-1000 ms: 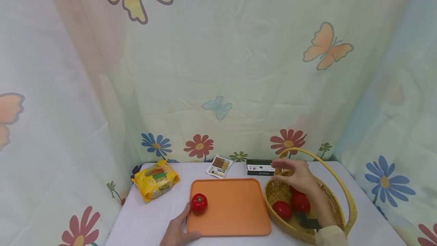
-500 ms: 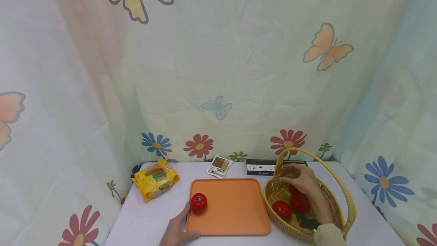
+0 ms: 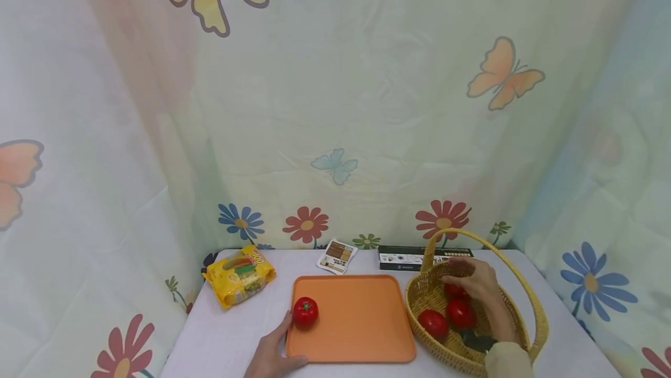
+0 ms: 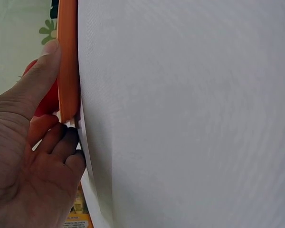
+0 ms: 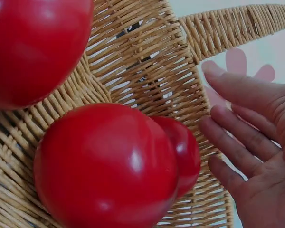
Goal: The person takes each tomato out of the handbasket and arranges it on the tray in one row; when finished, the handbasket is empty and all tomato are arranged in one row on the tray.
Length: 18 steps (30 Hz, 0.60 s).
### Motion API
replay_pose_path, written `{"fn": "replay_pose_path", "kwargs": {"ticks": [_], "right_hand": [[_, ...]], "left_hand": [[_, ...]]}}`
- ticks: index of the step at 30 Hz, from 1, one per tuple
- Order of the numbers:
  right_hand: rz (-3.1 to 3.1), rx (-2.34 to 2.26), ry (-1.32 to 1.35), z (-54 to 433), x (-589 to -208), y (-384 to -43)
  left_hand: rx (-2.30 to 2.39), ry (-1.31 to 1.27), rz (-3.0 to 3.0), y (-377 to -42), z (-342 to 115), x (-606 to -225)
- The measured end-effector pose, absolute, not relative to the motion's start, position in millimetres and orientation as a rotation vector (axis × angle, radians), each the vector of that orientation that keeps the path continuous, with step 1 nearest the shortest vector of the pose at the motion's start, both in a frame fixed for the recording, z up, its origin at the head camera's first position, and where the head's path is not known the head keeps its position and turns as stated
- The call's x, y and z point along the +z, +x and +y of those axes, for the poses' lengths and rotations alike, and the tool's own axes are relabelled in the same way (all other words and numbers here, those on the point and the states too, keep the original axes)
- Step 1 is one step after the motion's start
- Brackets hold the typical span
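Observation:
In the head view, my left hand (image 3: 270, 350) holds the near left corner of an orange tray (image 3: 362, 320). Its thumb (image 4: 42, 71) lies along the tray's edge in the left wrist view, with the other fingers curled at the corner. A red tomato (image 3: 306, 311) with a green stem sits on the tray's left side. Over the wicker basket (image 3: 419, 293), my right hand (image 3: 481, 282) reaches in, thumb and fingers apart with nothing between them. Close to its fingertips is a red round fruit (image 5: 183, 156), partly hidden behind a larger red one (image 5: 107, 164).
The basket's tall handle (image 3: 516, 276) arches beside my right arm. A third red fruit (image 3: 434, 324) and a dark object (image 3: 477, 341) also lie inside. Behind stand a long box (image 3: 401, 258) and a white-brown packet (image 3: 337, 256). A yellow package (image 3: 240, 276) lies left.
My right hand has moved right and lower into the basket, uncovering more of the rear red fruit and the box behind. My left hand and the tray stay put.

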State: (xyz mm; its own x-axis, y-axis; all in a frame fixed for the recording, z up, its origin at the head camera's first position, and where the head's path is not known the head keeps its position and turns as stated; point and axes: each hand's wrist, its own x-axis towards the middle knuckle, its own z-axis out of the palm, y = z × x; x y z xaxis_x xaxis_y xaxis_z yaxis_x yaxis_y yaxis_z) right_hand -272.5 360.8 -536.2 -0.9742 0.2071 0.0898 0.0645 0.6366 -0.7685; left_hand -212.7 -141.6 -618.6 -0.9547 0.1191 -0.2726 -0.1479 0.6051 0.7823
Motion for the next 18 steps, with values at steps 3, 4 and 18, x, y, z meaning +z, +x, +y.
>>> {"fn": "replay_pose_path", "kwargs": {"ticks": [3,4,18], "right_hand": [[-2.685,1.264,-0.243,363,-541,-275],[-2.686,1.265,-0.244,363,-543,-275],[-2.771,1.236,-0.311,371,-552,-274]], "left_hand": [[1.293,-0.019,2.532,-212,-143,-618],[1.296,-0.016,2.53,-212,-143,-618],[1.288,0.005,2.531,-212,-144,-617]]}}
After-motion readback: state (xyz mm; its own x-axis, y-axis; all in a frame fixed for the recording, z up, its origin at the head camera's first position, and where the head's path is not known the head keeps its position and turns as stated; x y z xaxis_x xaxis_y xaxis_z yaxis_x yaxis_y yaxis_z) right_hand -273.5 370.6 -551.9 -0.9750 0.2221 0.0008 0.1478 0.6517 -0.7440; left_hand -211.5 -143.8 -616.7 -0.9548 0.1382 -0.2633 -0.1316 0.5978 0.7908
